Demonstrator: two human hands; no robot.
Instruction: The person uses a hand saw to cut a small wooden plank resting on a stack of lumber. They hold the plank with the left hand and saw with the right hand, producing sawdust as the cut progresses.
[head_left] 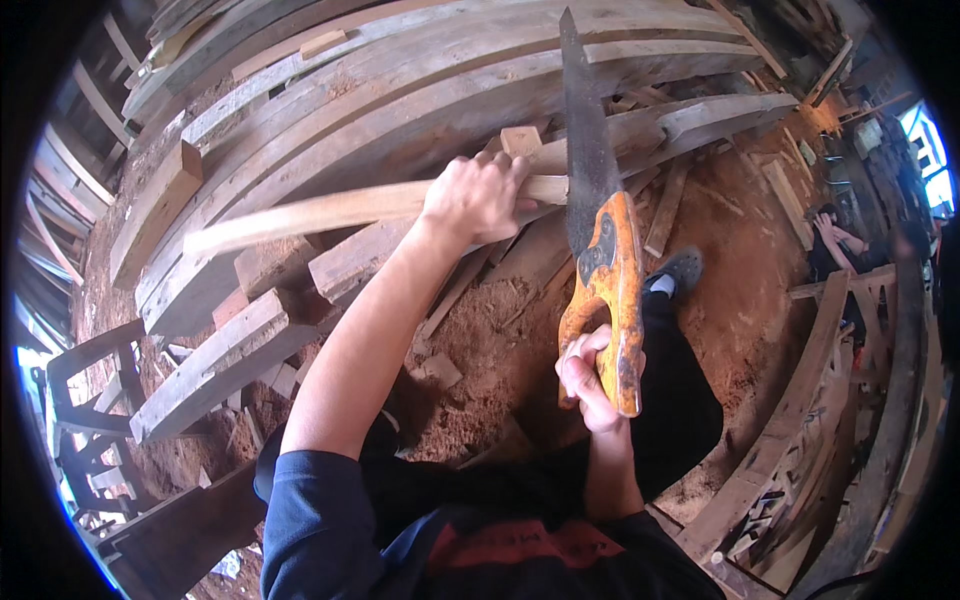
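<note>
My left hand point(478, 198) grips a long pale wooden stick point(320, 214) near its right end and holds it roughly level, pointing left. My right hand point(588, 378) is closed around the orange handle of a handsaw point(606, 268). The saw's dark blade rises upright, and its edge meets the stick's right end beside my left hand. My dark trouser leg and grey shoe point(681, 268) stand on the sawdust just below the saw.
Thick weathered planks point(420, 75) are stacked across the top and left. Short timber blocks point(215, 365) and offcuts lie on reddish sawdust ground point(740, 300). A wooden frame point(800, 420) runs along the right. Another person point(835, 240) crouches at the far right.
</note>
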